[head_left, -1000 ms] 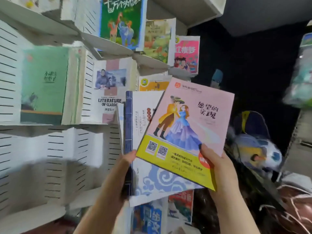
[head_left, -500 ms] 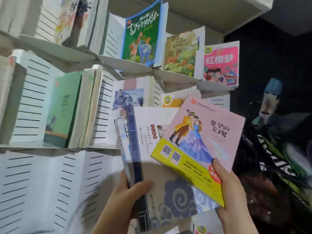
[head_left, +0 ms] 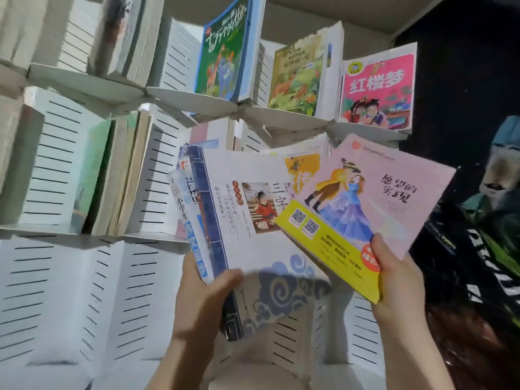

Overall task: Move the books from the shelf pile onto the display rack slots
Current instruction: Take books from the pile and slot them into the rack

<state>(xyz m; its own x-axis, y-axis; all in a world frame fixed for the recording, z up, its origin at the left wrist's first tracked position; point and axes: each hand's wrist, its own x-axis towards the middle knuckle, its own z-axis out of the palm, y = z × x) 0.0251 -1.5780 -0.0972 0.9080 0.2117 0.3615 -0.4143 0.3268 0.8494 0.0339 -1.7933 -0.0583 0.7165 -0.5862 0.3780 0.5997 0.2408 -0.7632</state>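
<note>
The white display rack [head_left: 56, 291] fills most of your view, its slotted panels folded into angled bays over three tiers with curved ledges between them. In front of its middle tier you hold a small stack of books [head_left: 197, 215] upright in your left hand, and the front one, a large white book [head_left: 253, 243] with a blue spine and blue cloud swirls, faces you. At least two thinner books show fanned out behind its left edge. The pink book [head_left: 365, 198] with a yellow lower band is in your right hand, tilted so its top leans right. Its lower left corner overlaps the white book's right side, and it sits in no slot. On the top tier stand a green book [head_left: 222, 52], a forest-cover book [head_left: 298, 71] and a bright pink book [head_left: 377, 88], each upright in its own bay. A pale green book [head_left: 95, 175] leans with others in a middle bay at the left. Your left hand [head_left: 208, 294] is clamped on the stack's lower left corner, with the thumb pressed across the white cover and the fingers hidden behind. Your right hand [head_left: 399, 280] pinches the pink book's lower right corner, with the thumb lying on the front beside a red badge and the rest of the hand cupped behind it.
</note>
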